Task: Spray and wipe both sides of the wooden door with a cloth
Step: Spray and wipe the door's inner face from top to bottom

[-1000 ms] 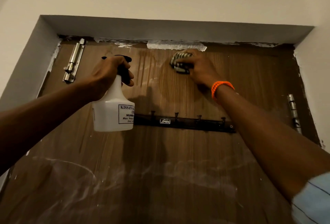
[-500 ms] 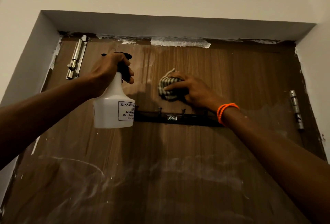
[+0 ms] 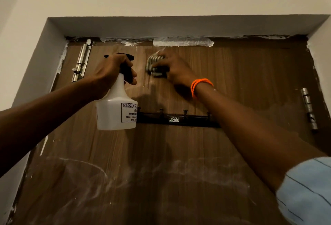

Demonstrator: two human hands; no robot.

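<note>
Head view is showing the wooden door (image 3: 232, 85) filling the frame, and the coat-hook rail (image 3: 179, 120) screwed across it is serving here as the landmark. Above the rail, near the door's top edge, the right hand (image 3: 176, 69) is pressing a bunched striped cloth (image 3: 155, 65) flat against the wood, its fingers curling over the wad and clamping it. To the left of the rail, touching nothing on the door, the left hand (image 3: 111, 70) is gripping the neck of the spray bottle (image 3: 116, 110), fingers wrapping around the black trigger head. The bottle is hanging upright, its long axis running vertically, and the nozzle is pointing at the door surface above the rail.

By the look of it, the wiping step is under way on this side's upper panel. Below the rail, whitish smears and arcs are showing on the wood, so the next move is probably calling for the cloth to travel down past the hooks, steering around them, with fresh spray where the film is looking dry. The other side is not in view.
</note>
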